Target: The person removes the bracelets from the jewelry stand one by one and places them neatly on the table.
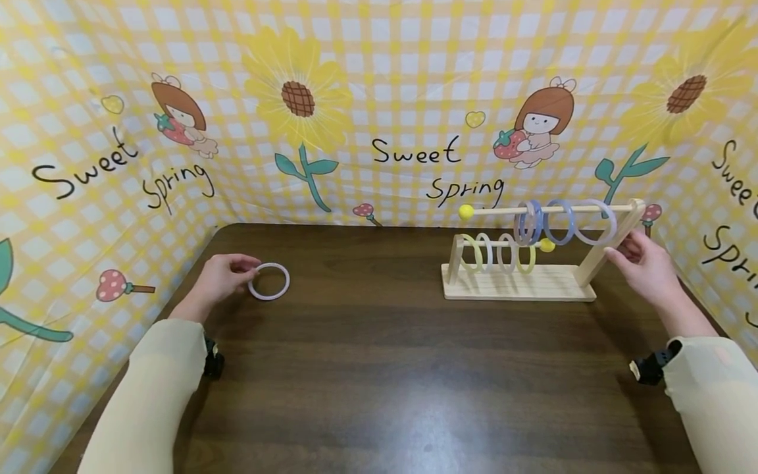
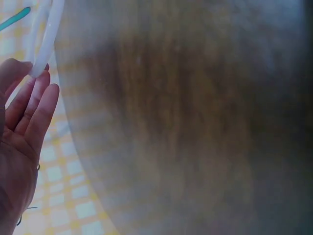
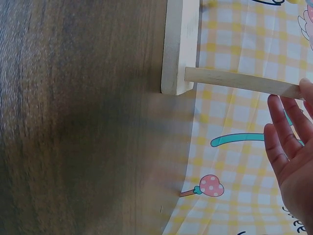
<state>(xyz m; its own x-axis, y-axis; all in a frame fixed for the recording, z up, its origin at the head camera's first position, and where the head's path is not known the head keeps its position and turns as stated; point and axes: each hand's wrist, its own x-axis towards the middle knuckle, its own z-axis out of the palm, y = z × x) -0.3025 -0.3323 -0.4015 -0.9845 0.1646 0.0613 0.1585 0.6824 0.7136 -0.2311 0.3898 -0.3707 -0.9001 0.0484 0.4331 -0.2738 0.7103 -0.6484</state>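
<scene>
On the left, my left hand (image 1: pixel 219 282) pinches a pale lilac bangle (image 1: pixel 287 282) between thumb and fingertips, above the dark table. In the left wrist view the bangle (image 2: pixel 47 44) rises from the pinch, with the other fingers extended. A light wooden bangle stand (image 1: pixel 515 291) is at the right of the table. My right hand (image 1: pixel 647 270) holds its tall slanted post (image 1: pixel 592 266), thumb on the near side. The right wrist view shows that post (image 3: pixel 239 80) pinched near its upper part. Blue and pale bangles hang on the upper rod (image 1: pixel 497 211).
Several yellow and whitish bangles hang on the stand's lower rod, which a short post (image 1: pixel 455 260) supports. Yellow balls (image 1: pixel 466 212) cap the rod ends. A checked cloth (image 1: pixel 379 85) with printed flowers encloses the table (image 1: pixel 367 368) at the back and sides.
</scene>
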